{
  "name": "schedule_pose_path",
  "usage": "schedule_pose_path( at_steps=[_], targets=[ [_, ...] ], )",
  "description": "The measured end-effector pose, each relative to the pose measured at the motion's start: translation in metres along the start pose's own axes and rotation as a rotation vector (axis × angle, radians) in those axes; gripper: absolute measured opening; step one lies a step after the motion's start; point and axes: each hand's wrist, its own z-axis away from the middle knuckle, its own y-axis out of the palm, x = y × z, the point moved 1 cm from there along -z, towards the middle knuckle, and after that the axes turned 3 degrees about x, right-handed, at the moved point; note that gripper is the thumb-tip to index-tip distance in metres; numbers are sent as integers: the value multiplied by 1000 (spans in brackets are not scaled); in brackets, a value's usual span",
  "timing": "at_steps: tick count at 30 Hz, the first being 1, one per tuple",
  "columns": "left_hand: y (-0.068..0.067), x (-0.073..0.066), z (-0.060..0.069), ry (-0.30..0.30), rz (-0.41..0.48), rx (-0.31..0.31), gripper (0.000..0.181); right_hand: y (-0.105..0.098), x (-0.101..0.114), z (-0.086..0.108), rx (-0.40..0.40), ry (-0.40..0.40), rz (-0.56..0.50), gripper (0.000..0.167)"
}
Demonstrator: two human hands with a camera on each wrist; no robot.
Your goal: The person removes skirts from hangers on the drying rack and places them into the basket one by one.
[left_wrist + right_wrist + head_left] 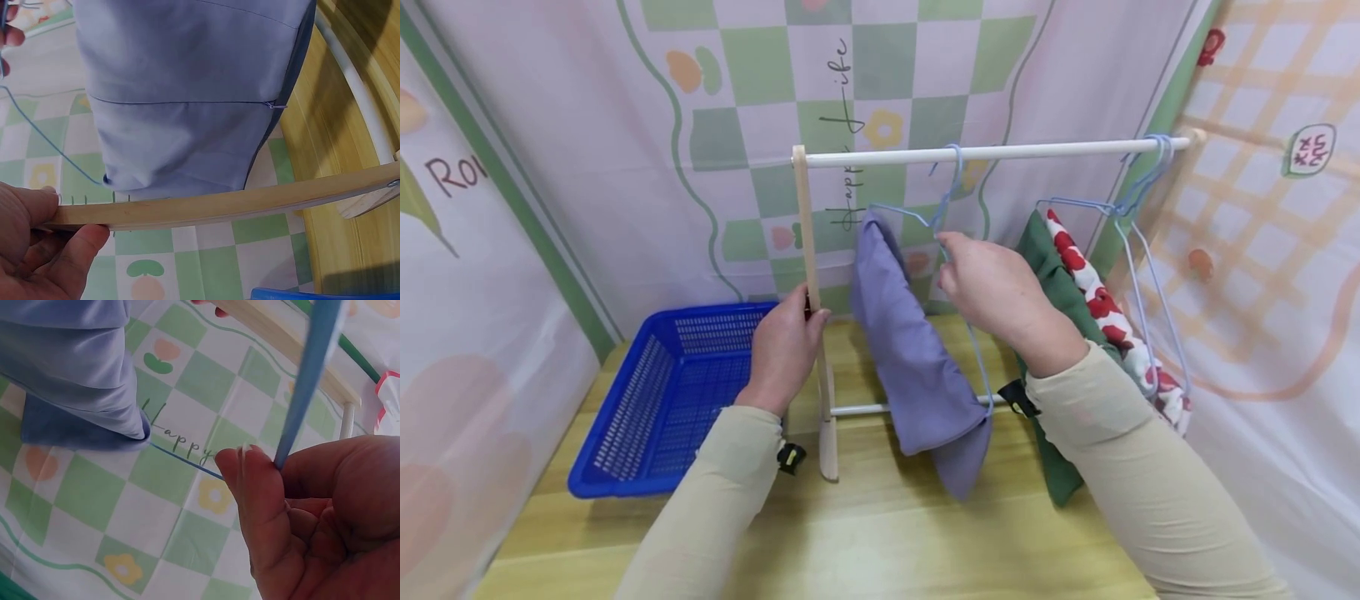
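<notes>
Back drape [883, 62] is kinda cute tbh: green-and-white checks, little flowers, "Happy Life" scrawled sideways. Left drape [482, 275] is pale with peachy blobs, right drape [1273, 242] has an orange-ish grid. Wood-grain tabletop [865, 537] is yellowish, with soft shadows and a mild sheen.

The right hand [1000, 292] hides the held hanger [957, 179] (partly).

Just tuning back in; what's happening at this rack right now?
A person's right hand holds a blue hanger just below its hook, which sits over the white rail. A lavender cloth hangs on it. The left hand grips the wooden upright. A green cloth and a red-and-white cloth hang farther right; a blue basket sits left of the rack.
</notes>
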Motion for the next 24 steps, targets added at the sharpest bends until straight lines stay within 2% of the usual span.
schedule_pose_path(
  at_steps=[15,24],
  targets=[
    [2,-2,1,-9,-7,-11,27,6,7,-2,-27,-44,-22,49],
    [4,-2,1,8,-16,-31,24,12,11,-5,-60,-66,-48,45]
  ],
)
